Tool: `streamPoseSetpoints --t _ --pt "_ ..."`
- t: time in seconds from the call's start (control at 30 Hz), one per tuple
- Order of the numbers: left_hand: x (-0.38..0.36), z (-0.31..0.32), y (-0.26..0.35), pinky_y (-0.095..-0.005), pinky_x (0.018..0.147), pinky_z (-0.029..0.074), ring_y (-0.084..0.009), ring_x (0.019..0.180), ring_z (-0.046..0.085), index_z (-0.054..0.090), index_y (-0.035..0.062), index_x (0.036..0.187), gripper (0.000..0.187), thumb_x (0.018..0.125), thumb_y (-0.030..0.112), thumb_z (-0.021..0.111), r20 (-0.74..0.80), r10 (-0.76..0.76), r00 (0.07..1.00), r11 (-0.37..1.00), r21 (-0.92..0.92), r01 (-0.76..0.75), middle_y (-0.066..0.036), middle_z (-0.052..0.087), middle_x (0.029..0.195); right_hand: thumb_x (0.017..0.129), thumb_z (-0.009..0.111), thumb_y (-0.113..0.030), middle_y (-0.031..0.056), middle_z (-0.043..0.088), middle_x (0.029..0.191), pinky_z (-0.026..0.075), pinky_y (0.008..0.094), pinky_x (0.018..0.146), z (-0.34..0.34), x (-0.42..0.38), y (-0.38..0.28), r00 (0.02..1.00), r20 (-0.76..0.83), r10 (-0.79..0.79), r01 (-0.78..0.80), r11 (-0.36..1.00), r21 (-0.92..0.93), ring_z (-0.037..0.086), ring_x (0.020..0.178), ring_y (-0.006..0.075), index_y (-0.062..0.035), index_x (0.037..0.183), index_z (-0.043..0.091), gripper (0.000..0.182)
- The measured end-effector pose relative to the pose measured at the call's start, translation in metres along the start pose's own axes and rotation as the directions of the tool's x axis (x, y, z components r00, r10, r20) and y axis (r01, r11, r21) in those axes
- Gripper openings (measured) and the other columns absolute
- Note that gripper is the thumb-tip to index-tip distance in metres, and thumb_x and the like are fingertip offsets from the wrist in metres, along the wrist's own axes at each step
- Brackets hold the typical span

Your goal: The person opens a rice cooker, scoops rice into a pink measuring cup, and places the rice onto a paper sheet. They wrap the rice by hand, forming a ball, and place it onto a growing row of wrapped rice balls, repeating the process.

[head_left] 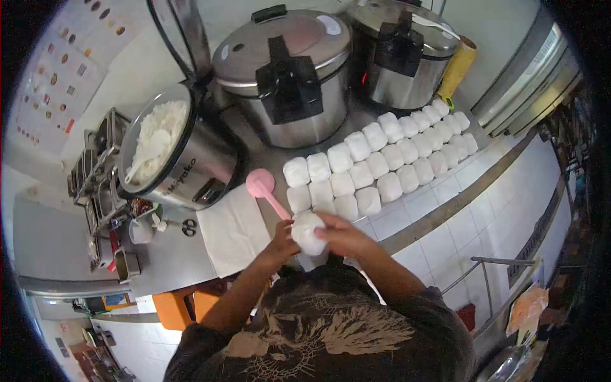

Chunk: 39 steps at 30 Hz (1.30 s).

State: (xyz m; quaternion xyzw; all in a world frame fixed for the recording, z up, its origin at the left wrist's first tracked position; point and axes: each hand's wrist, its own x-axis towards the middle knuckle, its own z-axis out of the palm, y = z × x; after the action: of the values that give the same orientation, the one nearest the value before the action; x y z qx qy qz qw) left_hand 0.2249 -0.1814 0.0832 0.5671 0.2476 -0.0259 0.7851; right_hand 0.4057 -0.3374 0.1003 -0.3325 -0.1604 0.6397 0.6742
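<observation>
Between my two hands is a white paper-wrapped rice packet [309, 234], held just in front of my body at the counter's near edge. My left hand [283, 242] closes on its left side, and my right hand [344, 237] grips it from the right with the thumb on its face. A pink scoop [260, 183] lies on the counter, its handle pointing toward my left hand. Several matching wrapped packets [340, 158] stand in rows beyond my right hand. White wrapping paper [233, 230] lies flat to the left of my hands.
An open rice cooker [197, 173] with cooked rice [167, 121] and a white paddle [147, 156] stands at the left. Two large lidded cookers [312, 121] [407, 83] line the back. Scissors [189, 227] and a small white cup [140, 231] lie by the open cooker.
</observation>
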Motion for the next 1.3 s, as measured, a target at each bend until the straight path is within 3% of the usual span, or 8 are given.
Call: streamPoseSetpoints --t 0.17,0.3,0.43,0.53,0.73,0.97,1.13,1.3 --pt "-0.042 -0.006 0.012 -0.0395 0.095 0.050 -0.0253 0.110 0.059 0.041 0.0077 0.133 0.047 0.099 0.030 0.064 -0.271 -0.144 0.952 0.983 -0.148 0.107 -0.014 0.056 0.129 0.093 0.069 -0.014 0.0099 0.058 0.123 0.050 0.0340 0.090 -0.161 0.031 -0.111 0.479 -0.447 -0.756 0.294 0.617 -0.730 0.057 0.106 0.0213 -0.0061 0.136 0.044 0.050" --pt "-0.082 -0.031 -0.001 -0.0354 0.084 0.055 -0.0222 0.101 0.062 0.051 0.0046 0.123 0.030 0.102 0.024 0.060 -0.457 -0.239 0.857 0.968 -0.179 0.174 -0.012 0.062 0.121 0.095 0.065 -0.038 0.0140 0.065 0.105 0.048 0.0384 0.089 -0.279 0.052 -0.210 0.014 -0.405 -0.914 -0.069 0.403 -0.912 0.060 0.100 0.0265 -0.0028 0.123 0.058 0.045" --pt "-0.114 -0.055 0.002 -0.0324 0.081 0.054 -0.0209 0.093 0.064 0.054 0.0030 0.119 0.025 0.102 0.020 0.058 -0.532 -0.125 0.837 0.992 -0.071 0.103 -0.011 0.064 0.116 0.096 0.058 -0.048 0.0142 0.066 0.115 0.050 0.0496 0.094 -0.319 0.076 -0.238 0.320 -0.515 -0.795 -0.928 -0.153 -0.339 0.060 0.111 0.0376 -0.0153 0.128 0.062 0.046" --pt "-0.131 -0.087 0.027 -0.0312 0.080 0.053 -0.0187 0.089 0.064 0.056 0.0031 0.115 0.019 0.101 0.016 0.059 -0.635 0.117 0.763 0.981 0.195 0.012 -0.009 0.065 0.107 0.090 0.068 -0.039 0.0169 0.063 0.110 0.049 0.0518 0.086 -0.222 0.078 -0.217 0.126 -0.150 -0.981 -0.803 -0.012 -0.595 0.058 0.102 0.0400 -0.0122 0.121 0.067 0.041" --pt "-0.141 -0.180 0.179 -0.0351 0.083 0.050 -0.0215 0.090 0.063 0.063 0.0011 0.108 0.016 0.093 0.006 0.064 -0.476 0.802 0.361 0.483 0.872 0.077 -0.009 0.066 0.100 0.090 0.068 -0.021 0.0194 0.064 0.104 0.051 0.0495 0.080 -0.023 0.145 -0.015 0.706 0.362 -0.609 0.191 -0.328 -0.925 0.062 0.091 0.0372 -0.0029 0.133 0.047 0.051" --pt "-0.099 -0.303 0.292 -0.0482 0.089 0.050 -0.0330 0.108 0.062 0.065 0.0147 0.119 0.034 0.086 0.020 0.070 -0.407 0.565 0.718 -0.180 0.788 0.589 -0.011 0.067 0.111 0.085 0.068 -0.019 0.0304 0.063 0.111 0.050 0.0563 0.085 0.060 0.204 0.055 0.898 -0.188 -0.397 -0.261 -0.137 -0.956 0.062 0.100 0.0493 -0.0047 0.149 0.033 0.074" --pt "-0.095 -0.369 0.289 -0.0492 0.088 0.050 -0.0376 0.106 0.062 0.060 0.0058 0.114 0.030 0.085 0.012 0.064 -0.238 0.540 0.807 -0.166 0.910 0.379 -0.015 0.065 0.110 0.091 0.061 -0.013 0.0241 0.068 0.097 0.053 0.0456 0.077 0.199 0.151 -0.091 0.980 0.054 -0.194 0.075 0.104 -0.992 0.069 0.088 0.0382 -0.0034 0.120 0.061 0.030" --pt "-0.103 -0.397 0.283 -0.0465 0.087 0.051 -0.0414 0.101 0.062 0.057 -0.0058 0.109 0.025 0.087 0.005 0.053 0.058 0.767 0.638 -0.321 0.897 0.305 -0.023 0.061 0.107 0.099 0.049 -0.019 0.0244 0.066 0.103 0.052 0.0519 0.079 0.293 0.278 -0.135 0.821 0.329 -0.466 -0.027 -0.607 -0.794 0.066 0.093 0.0421 -0.0012 0.139 0.050 0.043"
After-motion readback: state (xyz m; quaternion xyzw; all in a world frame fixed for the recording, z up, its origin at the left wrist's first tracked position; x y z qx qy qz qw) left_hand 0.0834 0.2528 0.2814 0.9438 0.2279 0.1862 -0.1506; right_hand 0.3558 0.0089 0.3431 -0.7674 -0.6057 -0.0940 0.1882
